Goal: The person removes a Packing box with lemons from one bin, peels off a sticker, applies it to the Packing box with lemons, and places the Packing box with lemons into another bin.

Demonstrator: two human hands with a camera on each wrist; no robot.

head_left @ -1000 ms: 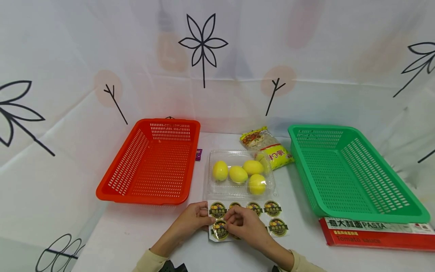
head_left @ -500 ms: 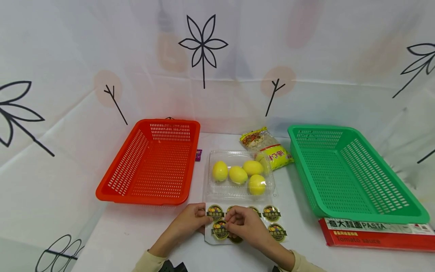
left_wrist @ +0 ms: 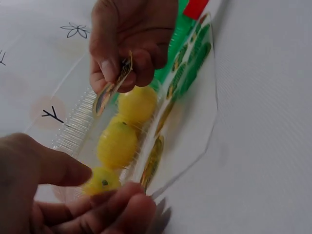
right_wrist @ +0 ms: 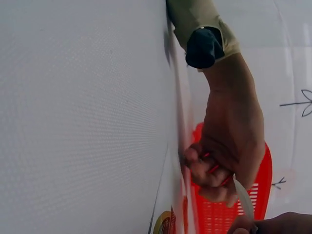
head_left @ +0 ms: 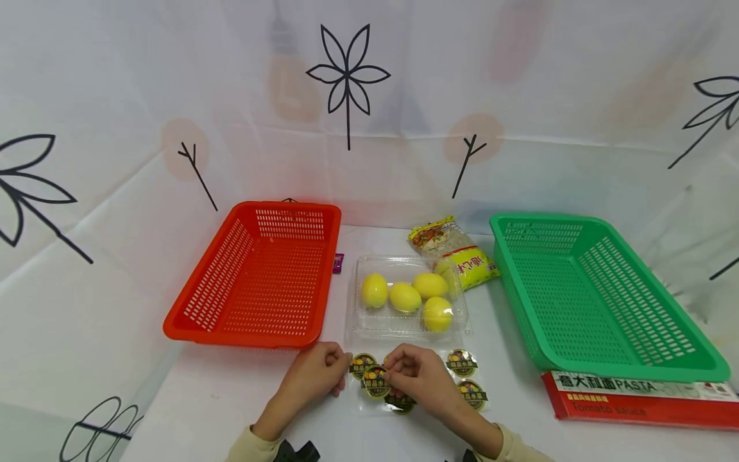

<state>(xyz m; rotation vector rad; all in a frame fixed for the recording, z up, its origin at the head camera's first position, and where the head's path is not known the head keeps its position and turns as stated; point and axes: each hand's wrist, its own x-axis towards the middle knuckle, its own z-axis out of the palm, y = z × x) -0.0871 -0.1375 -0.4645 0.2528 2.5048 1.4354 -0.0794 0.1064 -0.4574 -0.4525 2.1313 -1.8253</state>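
Observation:
My right hand (head_left: pixel 424 378) pinches a round black-and-gold sticker (head_left: pixel 375 382) between thumb and fingers. In the left wrist view the sticker (left_wrist: pixel 103 97) is raised above the backing sheet (left_wrist: pixel 190 131), where other stickers remain in rows. My left hand (head_left: pixel 312 375) is at the sheet's left side, its thumb apart from its loosely bent fingers and nothing between them. Just beyond the sheet lies a clear plastic box (head_left: pixel 369 327) with several yellow lemons (head_left: pixel 405 297) inside.
A red basket (head_left: pixel 248 337) stands at the left and a green basket (head_left: pixel 629 369) at the right. Behind the box leans a yellow food bag (head_left: pixel 473 266). A pasta box (head_left: pixel 646 404) lies before the green basket, and a small purple packet (head_left: pixel 337 263) beside the red one.
The right hand has lifted the sticker off the sheet. The left hand has let go of the sheet's edge and drawn slightly left. The sheet has slid a little toward me.

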